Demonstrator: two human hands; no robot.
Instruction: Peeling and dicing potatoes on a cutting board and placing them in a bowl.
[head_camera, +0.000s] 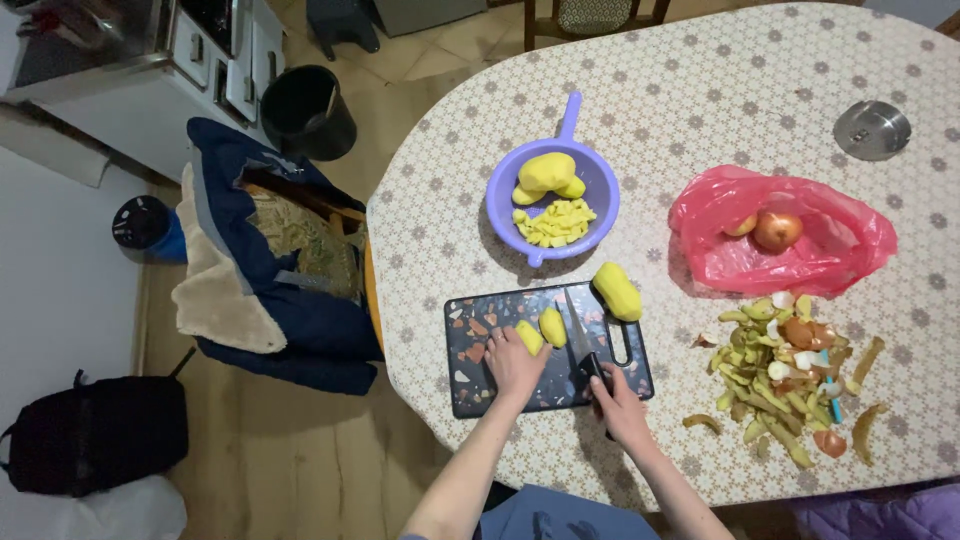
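Note:
A dark speckled cutting board (470, 385) lies near the table's front edge. My left hand (513, 366) rests on it, fingers on a peeled potato piece (529, 336); a second piece (552, 326) lies just to the right. My right hand (618, 405) grips the black handle of a knife (579, 335), whose blade points away from me beside the pieces. A whole peeled potato (617, 290) sits at the board's far right corner. Behind the board stands a purple colander (596, 180) with peeled potatoes and cut pieces.
A red plastic bag (840, 245) holding onions lies at the right, with a heap of peelings (790, 375) in front of it. A metal lid (872, 130) sits far right. Left of the table are a chair draped with a jacket (270, 270), a black bucket (305, 110) and a black bag (95, 435).

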